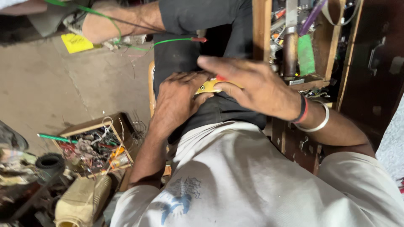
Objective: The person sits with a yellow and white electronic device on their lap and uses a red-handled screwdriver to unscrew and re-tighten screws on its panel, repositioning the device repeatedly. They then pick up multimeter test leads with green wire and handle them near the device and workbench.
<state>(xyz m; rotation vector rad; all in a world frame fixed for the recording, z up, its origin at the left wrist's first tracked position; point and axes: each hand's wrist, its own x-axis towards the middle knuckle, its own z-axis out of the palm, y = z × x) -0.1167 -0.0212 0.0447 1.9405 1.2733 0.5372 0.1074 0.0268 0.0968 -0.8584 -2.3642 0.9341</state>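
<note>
Yellow circuit board (208, 87) lies on the person's lap, mostly hidden under both hands; wooden tray of wires (94, 147) sits far left on the floor. Left hand (179, 98) pinches the board's edge; right hand (248, 84) presses across it, fingers spread. Best keep it braced against the thigh, grip firm

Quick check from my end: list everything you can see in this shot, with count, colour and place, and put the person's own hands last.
small flat piece: one, yellow with a red bit, between both hands on the lap
wire: one, green with a red tip, above the hands
wooden tray: one, brown, on the floor at left, full of tangled wires and parts
wooden box: one, brown, upper right, holding tools
card: one, yellow, on the floor upper left
left hand: grips the piece
right hand: fingers spread over the piece; wristbands and a bangle at the wrist
</note>
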